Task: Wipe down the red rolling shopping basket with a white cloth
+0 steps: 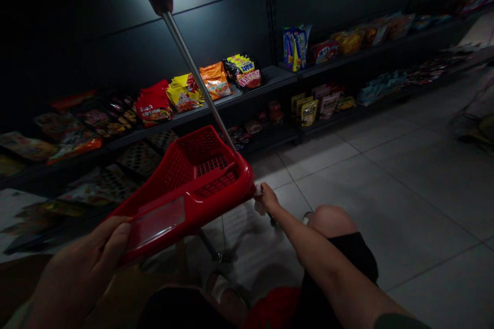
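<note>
A red plastic shopping basket (193,180) is tilted up in front of me, its inside empty. My left hand (83,267) grips its near rim at the lower left, fingers wrapped over the edge. My right hand (266,198) is closed at the basket's far right corner, seemingly holding a pale cloth or tissue against it; the fingers are partly hidden. A metal pull handle (196,79) with a dark grip rises from the basket toward the top of the view. My knee (332,221) shows below the right arm.
Dark low shelves (270,79) hold snack and noodle packets: red, yellow and orange bags (185,92) at centre-left, more packets (297,46) to the right. A pale tiled floor (405,180) stretches right. Something sits at the far right edge (478,128).
</note>
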The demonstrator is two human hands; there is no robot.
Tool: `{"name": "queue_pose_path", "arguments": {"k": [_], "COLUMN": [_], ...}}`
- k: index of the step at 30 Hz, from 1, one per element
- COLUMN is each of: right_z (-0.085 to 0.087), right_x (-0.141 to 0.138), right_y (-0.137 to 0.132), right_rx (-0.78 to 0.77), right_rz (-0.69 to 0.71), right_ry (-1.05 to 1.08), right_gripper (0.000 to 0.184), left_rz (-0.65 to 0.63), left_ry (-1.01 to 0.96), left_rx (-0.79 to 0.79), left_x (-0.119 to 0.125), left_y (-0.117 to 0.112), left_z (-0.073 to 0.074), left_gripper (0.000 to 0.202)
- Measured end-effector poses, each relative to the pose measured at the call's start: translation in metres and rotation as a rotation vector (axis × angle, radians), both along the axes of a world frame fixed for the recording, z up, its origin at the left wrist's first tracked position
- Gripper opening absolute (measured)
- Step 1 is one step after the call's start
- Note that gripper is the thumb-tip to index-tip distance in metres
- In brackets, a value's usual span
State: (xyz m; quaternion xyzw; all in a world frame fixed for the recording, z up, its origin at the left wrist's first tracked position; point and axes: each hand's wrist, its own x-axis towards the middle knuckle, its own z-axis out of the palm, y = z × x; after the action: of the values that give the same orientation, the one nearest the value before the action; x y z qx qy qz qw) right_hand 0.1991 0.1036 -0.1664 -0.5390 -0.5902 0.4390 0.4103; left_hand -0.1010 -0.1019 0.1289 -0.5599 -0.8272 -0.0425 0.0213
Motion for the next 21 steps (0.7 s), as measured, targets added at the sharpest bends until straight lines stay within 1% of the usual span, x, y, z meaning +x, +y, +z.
{"name": "queue_pose_path", "arguments": {"k": [1, 3, 5, 8, 10, 12, 14, 16, 19, 21], "right_z": [0.007, 0.034, 0.070, 0.127, 0.158, 0.182, 0.199, 0.210, 0.220, 0.224], "right_x": [0.001, 0.003, 0.008, 0.019, 0.025, 0.028, 0.024, 0.015, -0.003, -0.012], "right_y": [-0.001, -0.001, -0.002, -0.011, -0.018, -0.021, -0.016, -0.001, 0.029, 0.043], "right_rx": [0.021, 0.102, 0.182, 0.192, 0.237, 0.307, 0.307, 0.226, 0.115, 0.103], "right_rz": [0.007, 0.025, 0.057, 0.101, 0.142, 0.195, 0.269, 0.381, 0.598, 0.664], "right_ry": [0.013, 0.093, 0.262, 0.560, 0.660, 0.669, 0.666, 0.674, 0.643, 0.604], "right_gripper": [0.026, 0.031, 0.033, 0.033, 0.035, 0.035, 0.035, 0.035, 0.042, 0.045], "left_rz": [0.019, 0.040, 0.046, 0.026, 0.000, -0.027, -0.052, -0.082, -0.114, -0.133], "left_ry": [-0.029, -0.045, -0.047, -0.042, -0.039, -0.047, -0.062, -0.081, -0.090, -0.096], "left_rx": [-0.012, -0.016, -0.013, -0.001, 0.000, 0.012, 0.032, 0.051, 0.090, 0.114], "left_x": [-0.001, 0.000, 0.004, 0.014, 0.019, 0.022, 0.022, 0.022, 0.021, 0.019], "left_y": [0.000, -0.001, 0.000, 0.003, 0.003, 0.002, -0.001, -0.004, -0.008, -0.010], "left_z": [0.001, 0.004, 0.008, 0.013, 0.015, 0.016, 0.016, 0.016, 0.017, 0.017], "left_gripper": [0.050, 0.050, 0.052, 0.054, 0.054, 0.052, 0.051, 0.050, 0.049, 0.048]}}
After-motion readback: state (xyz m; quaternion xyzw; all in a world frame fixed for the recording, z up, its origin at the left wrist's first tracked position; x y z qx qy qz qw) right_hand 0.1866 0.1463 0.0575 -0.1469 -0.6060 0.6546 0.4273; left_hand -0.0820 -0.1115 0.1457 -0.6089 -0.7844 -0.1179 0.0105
